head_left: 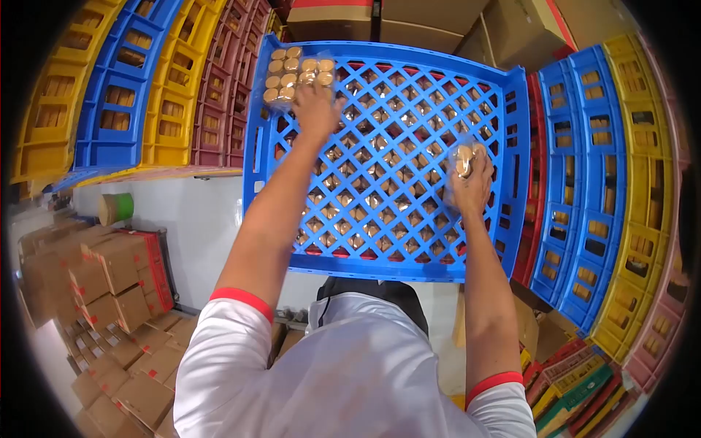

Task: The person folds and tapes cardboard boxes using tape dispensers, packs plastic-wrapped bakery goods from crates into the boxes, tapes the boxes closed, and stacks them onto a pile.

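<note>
A blue lattice-bottomed crate [515, 175] lies before me, with more wrapped round items showing through its holes. Clear packs of round tan items [274, 80] sit in its far left corner. My left hand [315, 113] touches the near edge of these packs, its fingers spread. Toward the right side of the crate, my right hand [475, 182] is closed around another clear pack [464, 158] of the same tan items, slightly blurred. Part of that pack is hidden by the fingers.
Stacked yellow, blue and red crates [168, 87] stand at the left, and more stacks [577, 175] at the right. Cardboard boxes [438, 18] are beyond the blue crate. Many cartons [117, 274] cover the floor area at lower left.
</note>
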Tool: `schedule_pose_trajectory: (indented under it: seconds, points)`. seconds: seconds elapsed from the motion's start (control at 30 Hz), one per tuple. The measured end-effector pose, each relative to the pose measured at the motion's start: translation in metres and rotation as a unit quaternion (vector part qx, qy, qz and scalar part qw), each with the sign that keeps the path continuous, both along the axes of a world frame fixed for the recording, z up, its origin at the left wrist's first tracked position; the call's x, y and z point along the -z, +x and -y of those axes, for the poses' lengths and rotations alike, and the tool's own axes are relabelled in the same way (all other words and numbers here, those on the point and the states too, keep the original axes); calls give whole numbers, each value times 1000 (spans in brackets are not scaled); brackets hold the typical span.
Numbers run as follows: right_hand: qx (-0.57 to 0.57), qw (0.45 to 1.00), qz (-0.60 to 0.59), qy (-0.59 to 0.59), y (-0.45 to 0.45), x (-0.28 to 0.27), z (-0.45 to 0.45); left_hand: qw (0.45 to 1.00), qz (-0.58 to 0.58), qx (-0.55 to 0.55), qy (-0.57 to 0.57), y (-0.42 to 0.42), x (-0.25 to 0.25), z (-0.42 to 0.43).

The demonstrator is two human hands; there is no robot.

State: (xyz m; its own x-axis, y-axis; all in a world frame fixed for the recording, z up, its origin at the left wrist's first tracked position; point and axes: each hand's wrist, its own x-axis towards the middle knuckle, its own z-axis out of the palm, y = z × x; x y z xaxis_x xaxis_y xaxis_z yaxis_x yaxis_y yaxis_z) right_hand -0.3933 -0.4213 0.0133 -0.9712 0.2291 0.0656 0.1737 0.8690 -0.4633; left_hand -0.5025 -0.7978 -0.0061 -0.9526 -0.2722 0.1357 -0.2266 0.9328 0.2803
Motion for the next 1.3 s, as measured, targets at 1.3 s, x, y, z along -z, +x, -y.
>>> schedule_pose_trajectory:
  seconds: [1.3]
  points:
    - [-81,980,-42,-176,-19,-48,104,807,28,-132,575,-54,-1,107]
